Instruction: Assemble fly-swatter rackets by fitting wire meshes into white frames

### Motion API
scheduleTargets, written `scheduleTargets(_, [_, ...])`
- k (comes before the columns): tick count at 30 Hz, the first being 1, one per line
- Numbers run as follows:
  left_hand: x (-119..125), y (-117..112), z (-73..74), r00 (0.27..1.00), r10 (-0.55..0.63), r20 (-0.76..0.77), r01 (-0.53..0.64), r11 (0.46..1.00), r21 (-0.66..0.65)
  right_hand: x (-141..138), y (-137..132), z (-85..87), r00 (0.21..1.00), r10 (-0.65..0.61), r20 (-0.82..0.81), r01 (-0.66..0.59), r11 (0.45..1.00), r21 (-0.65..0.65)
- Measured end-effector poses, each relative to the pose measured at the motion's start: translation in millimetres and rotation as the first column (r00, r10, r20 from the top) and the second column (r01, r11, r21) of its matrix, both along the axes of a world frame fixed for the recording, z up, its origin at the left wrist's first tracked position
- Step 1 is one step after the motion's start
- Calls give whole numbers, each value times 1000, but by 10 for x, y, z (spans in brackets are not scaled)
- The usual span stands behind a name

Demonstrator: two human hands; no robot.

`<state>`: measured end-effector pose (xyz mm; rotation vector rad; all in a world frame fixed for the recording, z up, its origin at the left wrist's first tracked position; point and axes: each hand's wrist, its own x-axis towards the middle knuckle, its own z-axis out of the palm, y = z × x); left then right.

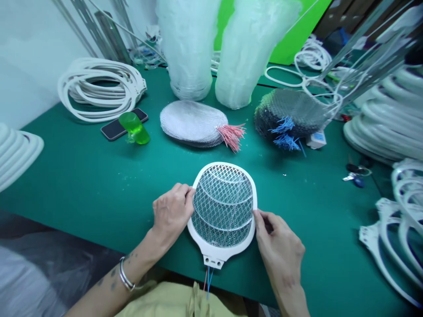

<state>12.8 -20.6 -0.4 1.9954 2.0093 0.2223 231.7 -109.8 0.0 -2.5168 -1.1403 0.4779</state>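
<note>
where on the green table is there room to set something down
Two patches of the green table look free: left, between the phone and the left hand; right, between the right hand and the keys. Crowded: the back, with mesh stacks and wrapped bundles, and the right edge, with white frames.

Racket head (222, 211), lower centre of the frame, as you view it: a rounded white rim (228, 252) encloses silvery diamond mesh (221, 215) crossed by three curved white ribs (228, 204). Its broad end (220, 164) points toward the top of your view; the narrow neck (213, 261), with two dark holes (218, 263), points down and slightly left, and red and blue wires (209, 276) trail below it.
</note>
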Motion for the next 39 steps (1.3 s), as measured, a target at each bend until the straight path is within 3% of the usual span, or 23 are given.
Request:
scheduleTargets(5, [-67,44,-3,953,82,290,-37,986,-160,44,-43,-99,964,-87,-252,102,994,45])
scheduleTargets(9, [-80,57,4,953,100,285,-72,992,-108,62,-72,-165,946,-95,-311,135,985,110])
scheduleTargets(18, [-123,103,-33,891,113,441,-45,986,-161,-4,-62,-7,994,-69,-90,76,993,86])
scheduleTargets(24, [-88,62,1,934,88,346,-46,990,-130,9,-30,1,996,-52,-75,55,998,37])
scheduleTargets(29, [-53,31,47,987,51,152,-38,995,-88,-4,-25,-15,997,2,74,3,998,-68])
scheduleTargets(34, [-82,25,56,976,18,219,19,986,-166,-101,-29,21,985,30,168,-17,997,-78])
scheduleTargets(39, [-25,-6,49,996,43,73,-36,994,-102,-109,-56,17,971,74,228,-58,995,-79])
